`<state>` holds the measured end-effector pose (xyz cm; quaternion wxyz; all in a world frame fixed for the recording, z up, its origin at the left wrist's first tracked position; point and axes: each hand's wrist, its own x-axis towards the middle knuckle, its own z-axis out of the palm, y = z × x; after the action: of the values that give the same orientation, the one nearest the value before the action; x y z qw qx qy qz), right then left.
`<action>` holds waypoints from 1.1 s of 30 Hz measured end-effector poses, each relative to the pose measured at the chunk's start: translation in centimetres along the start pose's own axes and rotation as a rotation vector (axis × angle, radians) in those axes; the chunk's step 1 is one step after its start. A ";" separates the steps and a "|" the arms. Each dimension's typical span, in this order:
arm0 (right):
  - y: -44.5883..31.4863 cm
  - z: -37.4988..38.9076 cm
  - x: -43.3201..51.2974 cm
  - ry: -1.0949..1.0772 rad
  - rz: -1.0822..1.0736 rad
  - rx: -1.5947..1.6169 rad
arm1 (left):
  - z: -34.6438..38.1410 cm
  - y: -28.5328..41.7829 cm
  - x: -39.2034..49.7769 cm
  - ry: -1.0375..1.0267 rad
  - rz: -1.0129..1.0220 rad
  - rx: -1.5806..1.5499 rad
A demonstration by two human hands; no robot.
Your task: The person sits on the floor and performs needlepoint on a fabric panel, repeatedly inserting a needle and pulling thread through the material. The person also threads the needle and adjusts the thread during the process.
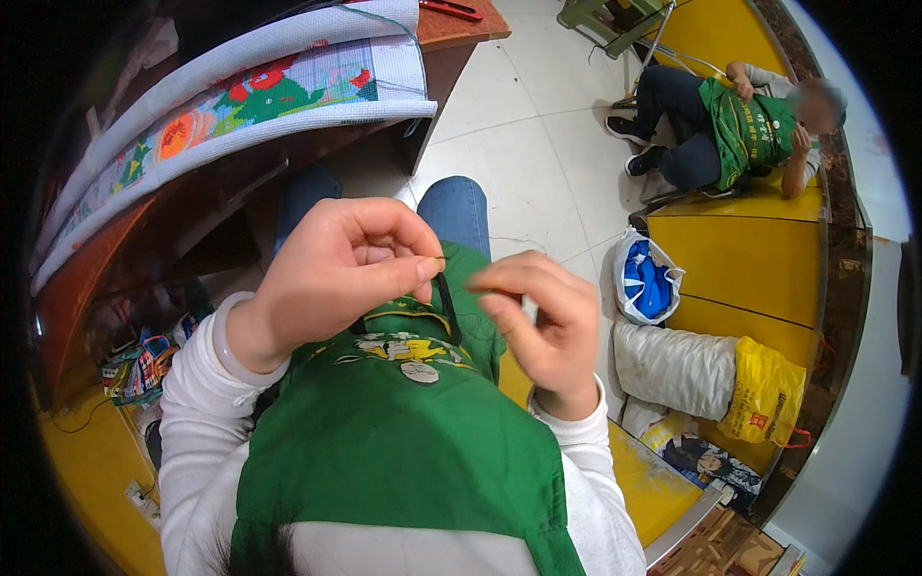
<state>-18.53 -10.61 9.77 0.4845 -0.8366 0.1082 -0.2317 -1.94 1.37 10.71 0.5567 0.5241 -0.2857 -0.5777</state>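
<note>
My left hand (360, 266) is raised over my lap, thumb and forefinger pinched on a thin dark thread or cord end (442, 258) that pokes out past the fingertips. Close by on the right, my right hand (544, 317) hovers, slightly blurred, thumb and forefinger a little apart; whether a fine thread is between them is too small to tell. Beneath both hands lies the green apron (403, 446) that I wear, with a printed front and a black strap (449, 309). A rolled cross-stitch canvas (266, 93) with flowers lies at the upper left.
A wooden table (461, 29) holds a red-handled tool (452, 9). At the upper right sits another person (749, 129) in a green apron. On the right are a white bag (648, 277) with blue contents, a white sack (677, 367) and a yellow bag (763, 392).
</note>
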 end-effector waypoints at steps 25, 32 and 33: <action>3.7 3.2 0.0 0.010 0.160 1.208 | -0.7 -0.2 -0.1 0.011 0.074 -0.001; 2.8 4.2 0.1 0.018 0.118 1.781 | -0.2 -0.4 0.0 -0.003 0.088 -0.010; 2.9 4.2 0.0 0.039 0.088 1.787 | -0.1 -0.4 0.1 -0.006 0.098 -0.009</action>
<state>-16.30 -8.88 5.47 0.9618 -0.1381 -0.0726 -0.2249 -2.02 1.41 10.28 0.5857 0.5052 -0.3101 -0.5528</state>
